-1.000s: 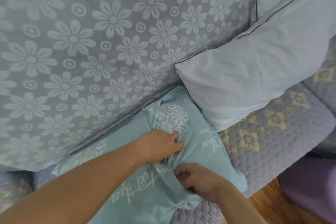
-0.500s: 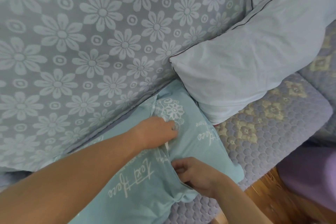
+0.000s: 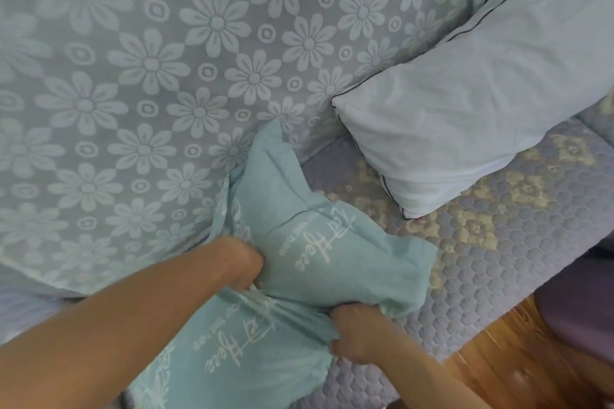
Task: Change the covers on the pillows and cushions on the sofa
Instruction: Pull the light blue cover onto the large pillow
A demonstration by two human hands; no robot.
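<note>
A teal pillow cover with white script lettering lies crumpled on the sofa seat, bunched across its middle. My left hand grips the bunched cloth at that fold, its fingers buried in the fabric. My right hand holds the cover's near edge in curled fingers. Whether a pillow is inside the cover cannot be told. A pale blue pillow with dark piping leans against the sofa back to the right.
A flower-patterned throw drapes the sofa back. The quilted lilac seat cover shows on the right. Wooden floor and a purple object lie at the lower right.
The cover's far end has been pulled up and folded toward me. It no longer lies flat and tucked beside the pale pillow. Both hands have closed on the cloth.
</note>
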